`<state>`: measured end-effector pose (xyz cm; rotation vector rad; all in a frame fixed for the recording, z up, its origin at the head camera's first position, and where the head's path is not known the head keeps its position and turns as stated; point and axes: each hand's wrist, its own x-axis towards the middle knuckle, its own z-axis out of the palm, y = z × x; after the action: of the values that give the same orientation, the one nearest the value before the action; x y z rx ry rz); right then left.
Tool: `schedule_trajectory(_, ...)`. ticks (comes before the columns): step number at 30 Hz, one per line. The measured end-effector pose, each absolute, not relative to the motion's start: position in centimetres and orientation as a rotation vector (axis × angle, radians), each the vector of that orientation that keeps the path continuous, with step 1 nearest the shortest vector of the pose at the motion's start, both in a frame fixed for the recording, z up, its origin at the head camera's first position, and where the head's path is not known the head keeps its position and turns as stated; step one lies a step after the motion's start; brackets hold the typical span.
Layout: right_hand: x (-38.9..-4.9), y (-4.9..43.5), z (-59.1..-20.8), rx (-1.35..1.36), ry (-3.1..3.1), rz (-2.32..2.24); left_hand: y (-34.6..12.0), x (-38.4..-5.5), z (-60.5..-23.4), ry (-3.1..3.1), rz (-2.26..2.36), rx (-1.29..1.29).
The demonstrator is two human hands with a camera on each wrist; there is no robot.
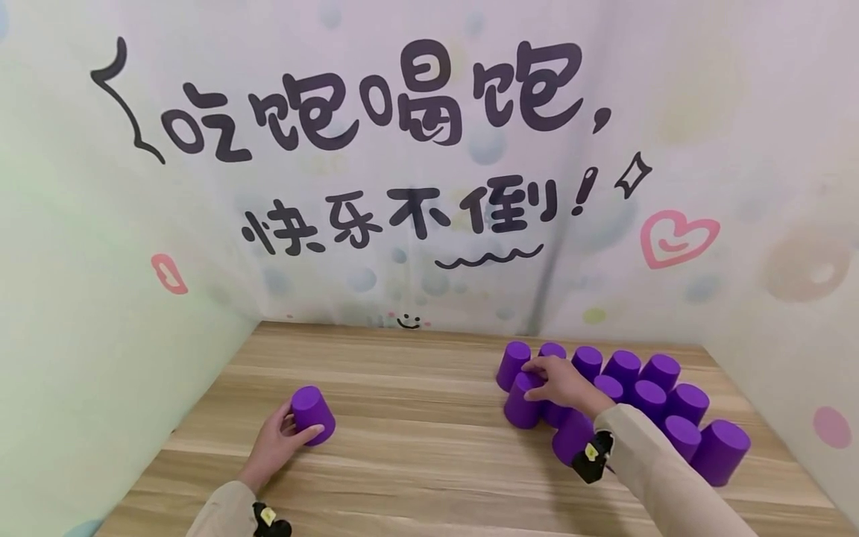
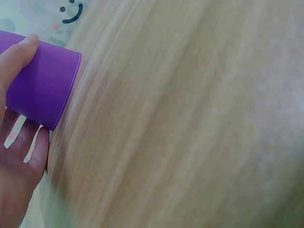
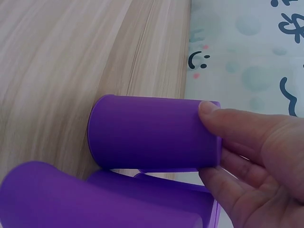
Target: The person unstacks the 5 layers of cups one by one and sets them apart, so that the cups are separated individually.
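Note:
A purple cup stands upside down on the left part of the table, and my left hand grips it from the side. In the left wrist view the thumb lies along that cup's wall, with other fingers on the opposite side. My right hand pinches another inverted purple cup near its closed end, at the left edge of a group of cups. The right wrist view shows thumb and fingers on either side of this cup. Whether it touches the table is hard to tell.
Several more inverted purple cups, among them one at the near right corner, stand close together on the right of the wooden table. My right forearm covers part of the group. A printed cloth wall rises behind the table.

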<state>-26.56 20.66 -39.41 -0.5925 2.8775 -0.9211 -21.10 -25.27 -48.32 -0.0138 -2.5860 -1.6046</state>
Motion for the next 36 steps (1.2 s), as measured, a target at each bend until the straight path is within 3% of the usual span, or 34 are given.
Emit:
schedule_trajectory(18,-27.1,21.1,-40.0,-0.627,2.803,-1.031,-24.5,-21.0,-46.9,-2.558,-1.661,0.042)
schedule_trajectory(26,-27.0,21.5,-39.9,-0.615,2.804,-1.023,-19.5,-21.7,-42.9,-2.47,-1.811,-0.308)
schedule_trajectory(36,-27.1,21.5,-39.7,-0.632,2.791,-1.026,-8.9,-21.2,-40.7,-2.582,-1.894,-0.808)
